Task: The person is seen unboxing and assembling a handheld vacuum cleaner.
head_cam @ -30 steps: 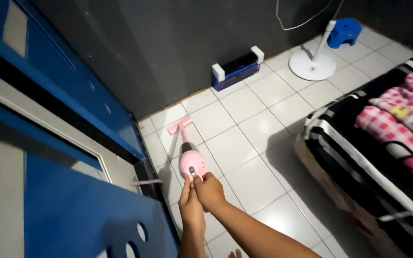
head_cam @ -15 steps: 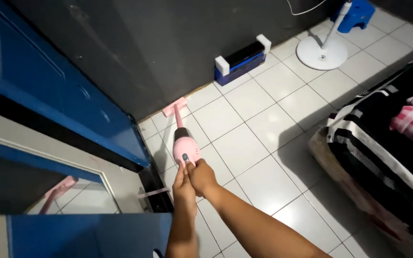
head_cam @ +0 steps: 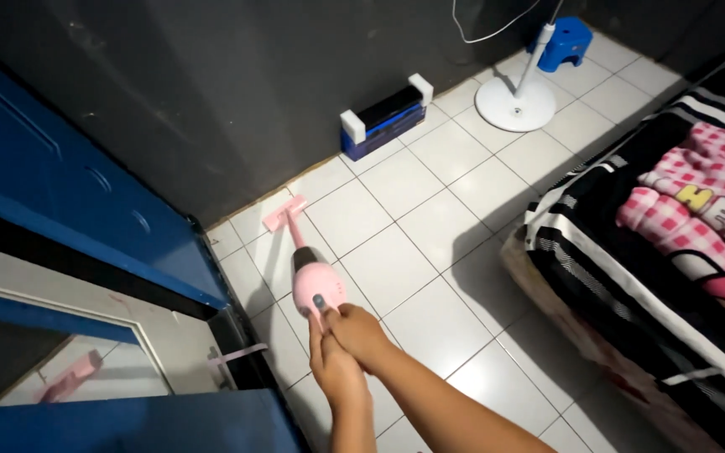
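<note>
Both my hands grip the handle end of a pink stick vacuum cleaner [head_cam: 315,288]. My left hand [head_cam: 334,375] is lower on the handle and my right hand [head_cam: 358,331] wraps over it from the right. The vacuum's thin pink tube runs away from me to a flat pink floor head [head_cam: 284,213], which rests on the white floor tiles [head_cam: 396,256] close to the dark grey wall. The head sits near the corner where the wall meets a blue cabinet [head_cam: 60,218].
A blue and black box with white foam ends [head_cam: 383,116] lies against the wall. A white fan stand [head_cam: 514,101] and a blue stool [head_cam: 565,44] stand at the back right. A mattress with striped black bedding and a pink checked blanket [head_cam: 698,210] fills the right side.
The view has shifted, so the vacuum and my hands appear lower and further left. The floor head stays near the wall corner, and both hands keep their grip.
</note>
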